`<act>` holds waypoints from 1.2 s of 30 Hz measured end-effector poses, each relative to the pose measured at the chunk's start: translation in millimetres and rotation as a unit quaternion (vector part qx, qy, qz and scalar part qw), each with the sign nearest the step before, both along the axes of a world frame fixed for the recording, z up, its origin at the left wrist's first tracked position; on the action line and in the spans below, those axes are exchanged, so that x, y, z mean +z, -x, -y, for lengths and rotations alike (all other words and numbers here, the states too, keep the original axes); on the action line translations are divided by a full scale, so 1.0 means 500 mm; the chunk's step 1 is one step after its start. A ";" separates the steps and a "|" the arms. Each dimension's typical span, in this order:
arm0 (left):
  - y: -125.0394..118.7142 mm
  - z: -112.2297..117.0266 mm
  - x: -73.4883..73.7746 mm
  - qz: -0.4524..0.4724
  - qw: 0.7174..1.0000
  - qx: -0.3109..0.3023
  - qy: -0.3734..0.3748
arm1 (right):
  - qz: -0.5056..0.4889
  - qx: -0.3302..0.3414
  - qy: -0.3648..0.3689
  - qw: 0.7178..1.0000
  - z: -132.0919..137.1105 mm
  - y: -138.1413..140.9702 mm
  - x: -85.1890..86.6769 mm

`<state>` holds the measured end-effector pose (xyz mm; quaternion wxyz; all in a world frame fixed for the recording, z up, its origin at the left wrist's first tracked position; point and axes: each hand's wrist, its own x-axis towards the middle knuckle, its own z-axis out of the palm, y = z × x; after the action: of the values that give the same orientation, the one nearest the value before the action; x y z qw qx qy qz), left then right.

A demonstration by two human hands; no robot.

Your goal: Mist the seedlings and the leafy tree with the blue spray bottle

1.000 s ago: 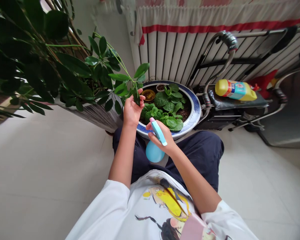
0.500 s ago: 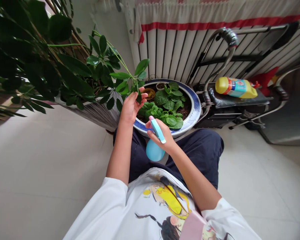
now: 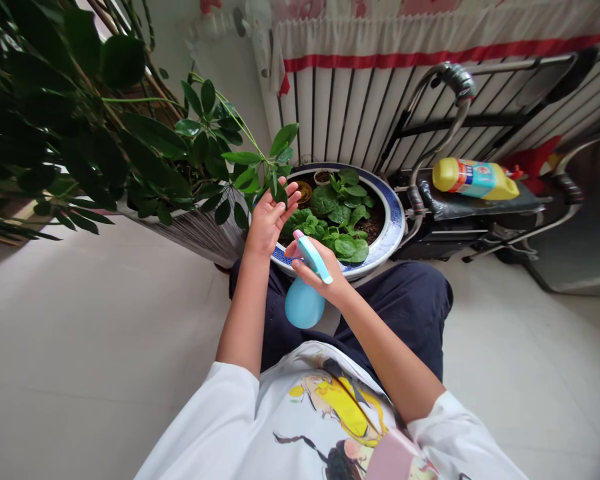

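Observation:
A light-blue spray bottle [image 3: 305,303] with a pink nozzle is in my right hand [image 3: 325,270], whose fingers wrap round its head. The nozzle points up and left toward my left hand [image 3: 267,220]. That hand is palm up with fingers apart, just under a drooping leaf sprig [image 3: 275,160] of the tall green plant [image 3: 155,137]. One leaf lies over its fingers; whether it touches them I cannot tell. Beyond my hands, leafy seedlings [image 3: 347,200] grow in soil in a round blue-and-white pot [image 3: 393,213].
A radiator [image 3: 340,113] stands behind the pot under a red-edged curtain [image 3: 430,40]. To the right, a metal-framed walker [image 3: 450,133] is beside a black seat bearing a yellow bottle [image 3: 475,179]. A ribbed grey planter [image 3: 205,233] stands at left.
The view has shifted slightly. My left hand has turned its palm up more and its fingers have spread under the sprig. The spray bottle has tilted a little, its base swinging left.

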<state>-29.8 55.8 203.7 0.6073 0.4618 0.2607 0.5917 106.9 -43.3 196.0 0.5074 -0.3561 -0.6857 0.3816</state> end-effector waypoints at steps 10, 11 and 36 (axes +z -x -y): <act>0.002 -0.003 -0.011 0.008 1.000 -0.011 -0.019 | -0.017 -0.042 0.036 0.998 -0.031 0.014 0.019; 0.002 -0.003 -0.012 0.005 1.000 -0.010 -0.017 | -0.017 -0.040 0.037 0.998 -0.031 0.015 0.017; -0.013 -0.026 -0.022 -0.044 0.978 0.190 0.074 | 0.023 0.022 -0.040 0.999 0.008 0.020 -0.026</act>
<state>-23.5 68.7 192.8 0.5039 0.3831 0.4134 0.6545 96.7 -47.5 182.9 0.4965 -0.3290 -0.7197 0.3568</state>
